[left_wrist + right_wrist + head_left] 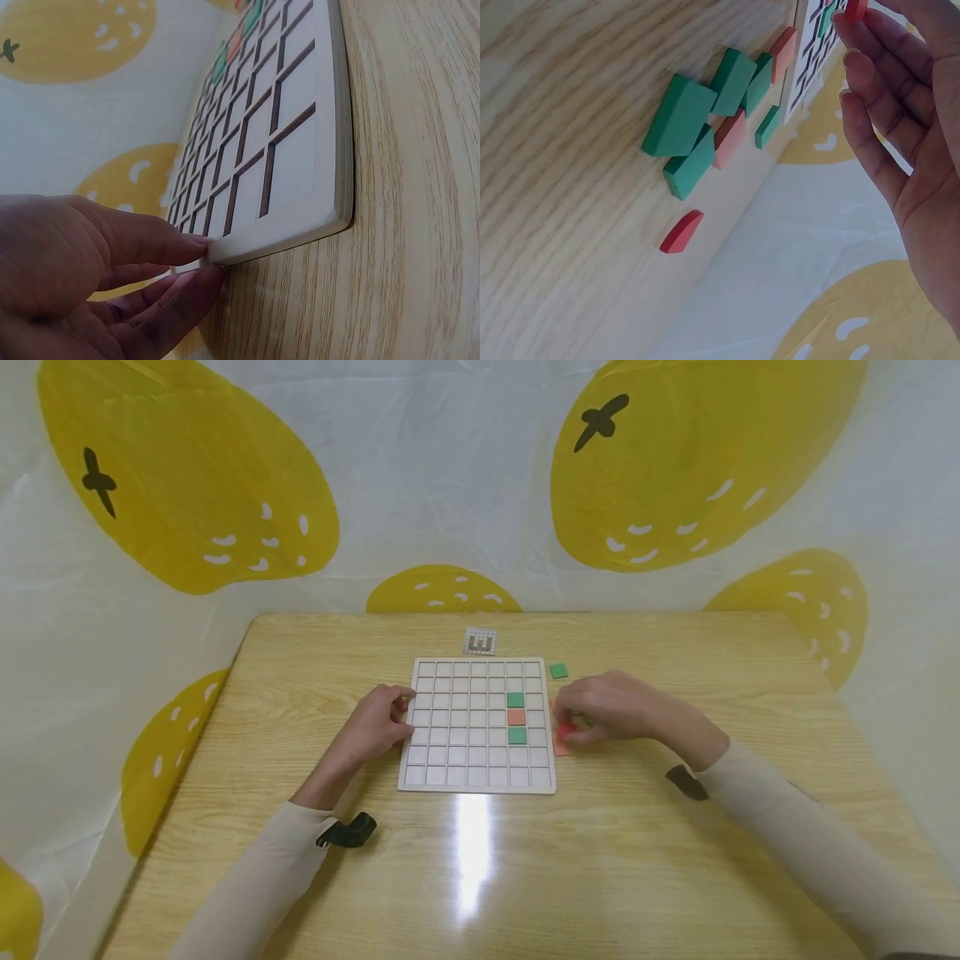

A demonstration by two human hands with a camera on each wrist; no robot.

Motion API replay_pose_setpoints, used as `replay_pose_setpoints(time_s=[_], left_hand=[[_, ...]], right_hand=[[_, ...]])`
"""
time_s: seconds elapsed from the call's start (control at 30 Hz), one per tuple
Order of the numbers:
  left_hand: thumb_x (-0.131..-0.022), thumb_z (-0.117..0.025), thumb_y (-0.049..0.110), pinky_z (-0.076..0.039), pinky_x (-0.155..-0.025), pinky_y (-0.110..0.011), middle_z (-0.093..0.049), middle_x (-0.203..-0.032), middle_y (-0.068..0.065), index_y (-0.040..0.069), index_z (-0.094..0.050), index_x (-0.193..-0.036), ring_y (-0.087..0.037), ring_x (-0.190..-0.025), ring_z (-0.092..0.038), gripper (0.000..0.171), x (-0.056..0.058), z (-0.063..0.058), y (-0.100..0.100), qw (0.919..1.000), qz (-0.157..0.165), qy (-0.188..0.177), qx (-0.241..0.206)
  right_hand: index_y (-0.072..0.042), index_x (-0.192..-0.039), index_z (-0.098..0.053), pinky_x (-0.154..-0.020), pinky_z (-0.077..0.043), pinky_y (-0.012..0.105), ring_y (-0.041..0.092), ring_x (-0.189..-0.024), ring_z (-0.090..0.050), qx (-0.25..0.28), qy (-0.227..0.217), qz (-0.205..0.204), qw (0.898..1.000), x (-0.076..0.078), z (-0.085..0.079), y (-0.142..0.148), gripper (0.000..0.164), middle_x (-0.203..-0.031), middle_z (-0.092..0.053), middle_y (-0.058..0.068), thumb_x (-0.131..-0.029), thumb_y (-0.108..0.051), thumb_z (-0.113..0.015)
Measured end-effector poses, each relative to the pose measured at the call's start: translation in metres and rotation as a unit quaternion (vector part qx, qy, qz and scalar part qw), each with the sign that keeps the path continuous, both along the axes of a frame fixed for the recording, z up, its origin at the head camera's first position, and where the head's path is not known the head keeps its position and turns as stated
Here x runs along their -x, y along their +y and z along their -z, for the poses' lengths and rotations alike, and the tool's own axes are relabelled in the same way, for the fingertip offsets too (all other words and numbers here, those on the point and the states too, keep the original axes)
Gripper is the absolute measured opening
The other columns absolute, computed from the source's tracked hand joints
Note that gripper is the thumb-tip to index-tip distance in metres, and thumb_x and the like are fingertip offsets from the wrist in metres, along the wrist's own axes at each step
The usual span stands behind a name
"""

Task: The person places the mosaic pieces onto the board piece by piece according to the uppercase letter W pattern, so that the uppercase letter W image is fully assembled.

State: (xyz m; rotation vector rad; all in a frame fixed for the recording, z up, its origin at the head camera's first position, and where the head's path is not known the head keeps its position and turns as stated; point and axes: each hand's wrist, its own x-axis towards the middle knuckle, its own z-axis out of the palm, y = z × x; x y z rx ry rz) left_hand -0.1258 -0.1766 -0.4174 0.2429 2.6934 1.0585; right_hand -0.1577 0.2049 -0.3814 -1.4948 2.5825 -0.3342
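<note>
A square wooden grid board (465, 760) lies on the table. Two green tiles, one of them nearer the front (517, 736), and an orange tile (517, 717) between them sit in one column toward its right side. My left hand (369, 724) holds the board's left edge; in the left wrist view the thumb and fingertips meet at the pale rim (277, 244). Just off the right edge, my right hand (611, 706) pinches a red tile (856, 9), partly cut off in the right wrist view. Beneath and around that hand lie loose green and orange tiles, mostly hidden from the head view.
Several loose tiles, including a large green one (679, 116), an orange one (730, 139) and a rounded red piece (681, 232), lie right of the board. A small pattern card (480, 641) sits behind it. A lemon-print cloth (442, 485) hangs behind the wooden table (420, 877).
</note>
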Motion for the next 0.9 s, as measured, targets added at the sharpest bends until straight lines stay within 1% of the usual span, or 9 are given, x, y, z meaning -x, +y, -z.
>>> replay_pose_setpoints(time_s=[0.17,0.27,0.4,0.57,0.67,0.8,0.9], left_hand=[[-0.083,-0.074,-0.004,-0.054,-0.081,-0.039,-0.059,-0.109,-0.018,-0.005,-0.057,-0.136,-0.029,-0.097,-0.061,0.056,-0.001,0.0,-0.001,1.0,0.005,0.002,0.0],[-0.083,-0.074,-0.005,-0.054,-0.081,-0.038,-0.059,-0.109,-0.018,-0.005,-0.057,-0.137,-0.029,-0.097,-0.061,0.056,-0.001,0.0,0.0,1.0,0.004,0.001,-0.001],[-0.083,-0.074,-0.005,-0.054,-0.08,-0.038,-0.058,-0.109,-0.018,-0.006,-0.056,-0.137,-0.029,-0.096,-0.061,0.057,-0.001,0.0,0.0,1.0,0.002,-0.001,-0.002],[-0.083,-0.074,-0.005,-0.053,-0.08,-0.038,-0.059,-0.108,-0.018,-0.006,-0.057,-0.136,-0.029,-0.095,-0.06,0.057,-0.001,-0.001,0.001,1.0,0.004,0.001,0.001],[-0.082,-0.074,-0.005,-0.053,-0.08,-0.038,-0.059,-0.108,-0.018,-0.006,-0.057,-0.136,-0.029,-0.095,-0.06,0.057,0.0,-0.001,0.001,1.0,0.005,0.002,0.003],[-0.083,-0.074,-0.004,-0.053,-0.079,-0.038,-0.059,-0.108,-0.018,-0.006,-0.057,-0.136,-0.029,-0.094,-0.06,0.056,0.0,0.0,0.001,1.0,0.004,0.002,0.003],[-0.083,-0.074,-0.005,-0.053,-0.079,-0.037,-0.058,-0.108,-0.018,-0.006,-0.057,-0.136,-0.029,-0.095,-0.06,0.056,0.0,0.0,0.0,1.0,0.003,0.0,0.001]], right_hand=[[-0.027,-0.084,-0.065,-0.055,-0.037,0.021,0.001,-0.07,-0.048,-0.01,-0.004,-0.002,1.0,0.0,-0.002,-0.005,0.018,-0.077,-0.06,-0.012,-0.083,-0.034,-0.081],[-0.025,-0.086,-0.066,-0.056,-0.038,0.021,0.002,-0.07,-0.049,-0.017,-0.006,-0.005,1.0,0.0,-0.003,-0.009,0.018,-0.078,-0.06,-0.012,-0.084,-0.035,-0.081],[-0.023,-0.088,-0.067,-0.055,-0.037,0.021,0.003,-0.072,-0.05,-0.02,-0.006,-0.016,1.0,0.0,-0.004,-0.015,0.017,-0.079,-0.061,-0.01,-0.085,-0.034,-0.08],[-0.022,-0.088,-0.066,-0.056,-0.037,0.021,0.003,-0.074,-0.05,-0.02,-0.003,-0.027,0.999,0.001,-0.005,-0.021,0.014,-0.082,-0.063,-0.009,-0.084,-0.029,-0.078],[-0.023,-0.088,-0.066,-0.056,-0.037,0.021,0.003,-0.075,-0.051,-0.018,-0.001,-0.031,0.999,0.002,-0.006,-0.024,0.012,-0.083,-0.063,-0.01,-0.085,-0.028,-0.076],[-0.023,-0.089,-0.067,-0.056,-0.038,0.022,0.002,-0.075,-0.052,-0.022,-0.005,-0.031,0.999,0.002,-0.007,-0.029,0.013,-0.083,-0.063,-0.012,-0.088,-0.032,-0.077],[-0.022,-0.091,-0.069,-0.058,-0.04,0.022,0.003,-0.076,-0.053,-0.024,-0.005,-0.036,0.999,0.002,-0.007,-0.033,0.015,-0.084,-0.065,-0.011,-0.088,-0.034,-0.077]])
